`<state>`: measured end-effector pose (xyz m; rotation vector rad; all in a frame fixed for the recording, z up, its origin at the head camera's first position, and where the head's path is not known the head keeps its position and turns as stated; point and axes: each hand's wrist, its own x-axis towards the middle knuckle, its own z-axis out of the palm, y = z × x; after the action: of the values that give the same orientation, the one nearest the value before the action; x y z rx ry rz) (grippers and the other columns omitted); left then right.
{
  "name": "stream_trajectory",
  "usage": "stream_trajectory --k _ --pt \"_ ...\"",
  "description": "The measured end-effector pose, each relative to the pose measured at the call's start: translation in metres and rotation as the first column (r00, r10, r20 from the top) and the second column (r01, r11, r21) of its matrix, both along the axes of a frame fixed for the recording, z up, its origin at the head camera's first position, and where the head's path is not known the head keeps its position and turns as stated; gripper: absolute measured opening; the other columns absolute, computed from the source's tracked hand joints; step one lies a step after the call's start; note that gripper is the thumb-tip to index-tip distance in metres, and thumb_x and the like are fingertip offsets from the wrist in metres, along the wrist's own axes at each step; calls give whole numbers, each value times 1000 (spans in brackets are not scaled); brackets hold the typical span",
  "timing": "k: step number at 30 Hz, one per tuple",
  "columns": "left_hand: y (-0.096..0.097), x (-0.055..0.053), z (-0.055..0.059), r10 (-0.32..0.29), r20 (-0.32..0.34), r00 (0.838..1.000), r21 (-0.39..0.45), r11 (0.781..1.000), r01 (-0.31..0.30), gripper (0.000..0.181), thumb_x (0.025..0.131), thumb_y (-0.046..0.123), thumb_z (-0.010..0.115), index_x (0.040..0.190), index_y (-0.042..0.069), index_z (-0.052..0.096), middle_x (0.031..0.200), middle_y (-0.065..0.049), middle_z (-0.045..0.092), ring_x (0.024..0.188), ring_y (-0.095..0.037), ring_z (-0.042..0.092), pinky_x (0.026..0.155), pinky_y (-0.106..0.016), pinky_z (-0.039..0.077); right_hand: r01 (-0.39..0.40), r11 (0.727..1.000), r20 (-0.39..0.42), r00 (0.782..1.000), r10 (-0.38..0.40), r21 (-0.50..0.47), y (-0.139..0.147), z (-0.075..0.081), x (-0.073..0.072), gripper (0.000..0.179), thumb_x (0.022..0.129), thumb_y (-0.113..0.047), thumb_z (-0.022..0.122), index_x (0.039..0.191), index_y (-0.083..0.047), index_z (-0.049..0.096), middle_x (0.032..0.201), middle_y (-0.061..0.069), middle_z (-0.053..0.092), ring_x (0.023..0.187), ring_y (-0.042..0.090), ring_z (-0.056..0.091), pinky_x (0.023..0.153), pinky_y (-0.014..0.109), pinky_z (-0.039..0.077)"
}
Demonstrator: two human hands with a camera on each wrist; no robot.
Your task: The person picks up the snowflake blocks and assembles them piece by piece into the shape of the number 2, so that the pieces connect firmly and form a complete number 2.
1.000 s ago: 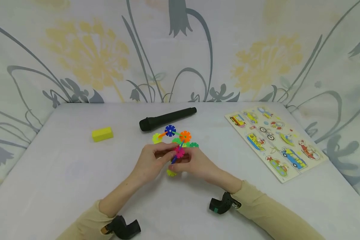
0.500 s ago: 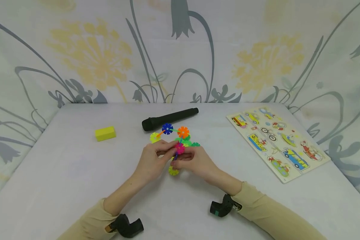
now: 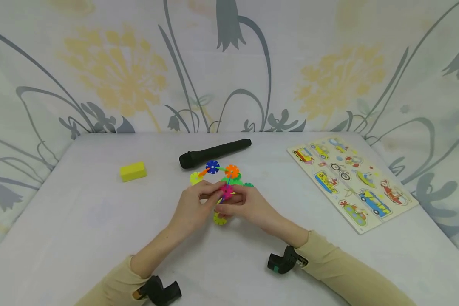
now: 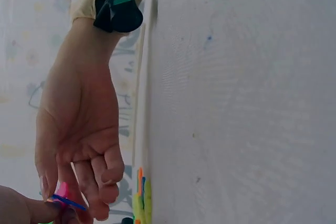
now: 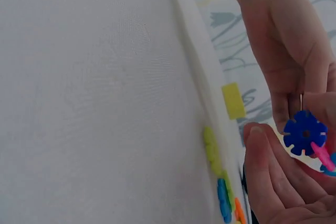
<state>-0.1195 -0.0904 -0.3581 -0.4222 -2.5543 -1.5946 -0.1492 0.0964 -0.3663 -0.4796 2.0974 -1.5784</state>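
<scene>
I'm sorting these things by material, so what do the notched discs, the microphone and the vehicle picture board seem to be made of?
Notched discs: probably smooth plastic, given their even, bright colours and crisp slots. Microphone: matte black with little shine, plastic or coated metal; I can't tell which. Vehicle picture board: likely wood or pressed board with a matte printed face, judging by its pale edge.

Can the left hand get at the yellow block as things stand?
Probably yes: nothing shows between the left hand and the yellow block. That hand is pinching the pink disc, though, so it would likely have to let go first.
</scene>
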Motion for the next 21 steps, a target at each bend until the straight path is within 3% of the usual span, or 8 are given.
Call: stream_trajectory --k 5,11,14,18,21 --pt "-4 0 0 7 -28 1000 -13 1000 -8 28 95 6 67 122 8 72 99 -3 71 94 -19 69 78 -24 58 -8 999 -42 999 10 51 3 2 -5 37 92 -36 73 117 -10 66 98 4 77 88 20 74 86 32 57" --pt "-3 -2 1 -29 -48 998 15 999 30 30 96 8 65 126 5 69 102 -6 70 97 -21 69 87 -36 59 58 998 -84 995 -61 -39 8 8 -8 22 98 -19 65 107 1 68 92 14 73 81 22 69 78 29 60" --pt "-2 -1 3 -71 13 997 36 997 70 36 98 15 64 133 6 64 114 -6 69 107 -21 67 94 -38 57 75 994 -108 991 -83 -74 9 11 -9 20 98 -13 63 106 5 67 90 15 73 79 19 68 76 27 59" --pt "-1 -1 5 -146 118 982 65 988 139 49 96 15 66 144 9 54 132 -6 64 118 -24 63 97 -37 55 83 991 -85 992 -92 -106 12 13 -12 19 98 -11 63 106 7 66 87 11 73 78 17 69 75 27 59" --pt "-3 -1 5 -174 114 978 66 984 167 54 95 9 68 146 8 50 133 -10 64 118 -27 63 97 -35 55 55 996 -85 994 -62 -77 16 14 -16 21 100 -15 62 105 4 67 88 10 73 80 19 69 77 29 59"
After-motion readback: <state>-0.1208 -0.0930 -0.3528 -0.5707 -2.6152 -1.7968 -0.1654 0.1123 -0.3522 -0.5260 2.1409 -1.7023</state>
